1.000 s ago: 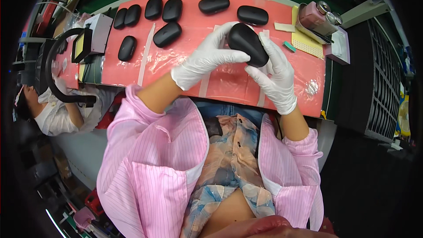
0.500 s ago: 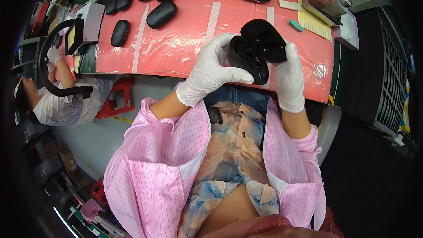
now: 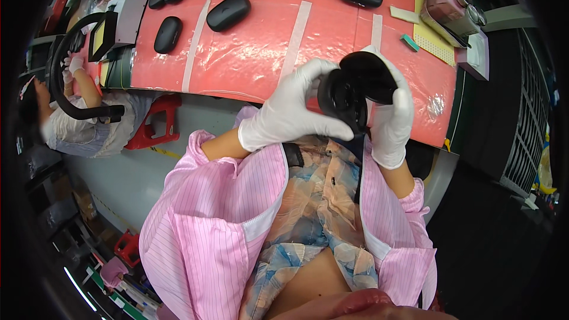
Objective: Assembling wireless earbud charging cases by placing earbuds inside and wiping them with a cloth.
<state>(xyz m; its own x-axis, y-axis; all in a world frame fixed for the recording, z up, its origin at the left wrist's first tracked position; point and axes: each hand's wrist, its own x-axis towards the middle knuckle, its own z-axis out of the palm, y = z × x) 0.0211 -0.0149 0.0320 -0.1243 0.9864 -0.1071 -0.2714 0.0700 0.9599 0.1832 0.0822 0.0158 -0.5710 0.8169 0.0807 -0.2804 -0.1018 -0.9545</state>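
Observation:
Both my hands wear white gloves and hold one black earbud charging case (image 3: pixel 347 98), its lid tipped up, over the near edge of the pink-covered table. My left hand (image 3: pixel 293 106) grips the case's left side, thumb along the near side and fingers behind. On the right, my right hand (image 3: pixel 394 109) wraps round the lid and right side. The glossy hollow inside of the case shows dark; I cannot make out whether anything sits in it. Several closed black cases (image 3: pixel 229 13) lie farther off on the table.
A grey box-shaped device (image 3: pixel 127 18) and a black flexible hose (image 3: pixel 56 77) stand at the left, near a seated co-worker (image 3: pixel 89 124) and a red stool (image 3: pixel 159 121). Jars in a holder (image 3: pixel 444 6), a yellow pad (image 3: pixel 431 41) and a small green block (image 3: pixel 409 42) lie at the far right.
The case has turned in my hands and come slightly nearer and to the right. My right fingers now reach over the back of the lid. The whole view has shifted a little.

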